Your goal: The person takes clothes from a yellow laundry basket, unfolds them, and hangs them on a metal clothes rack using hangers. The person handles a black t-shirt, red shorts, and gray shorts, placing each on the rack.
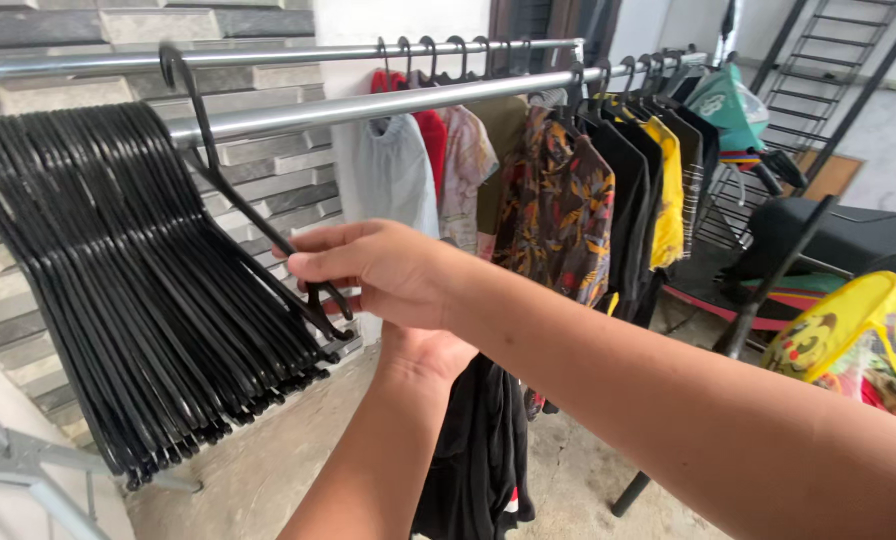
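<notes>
A: Right hand (373, 265) pinching one thin black plastic hanger (253, 215), hooked over steel rail (368, 104) above. Left hand (423, 350) mostly hidden beneath; grip indeterminate.

B: Risk: snagging adjacent black hanger stack (118, 290) leftward, dragging several off.

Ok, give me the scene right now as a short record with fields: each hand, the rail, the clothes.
right hand: right hand reaches across, grip on one thin black plastic hanger hooked on the rail
left hand: mostly hidden behind the right forearm; wrist sits above a dark black garment, contact unclear
rail: shiny metal clothes rail, second rail behind it
spare hangers: dense bunch of empty black plastic hangers hanging at the left end
clothes: row of hung shirts, patterned, black, yellow, to the right
</notes>
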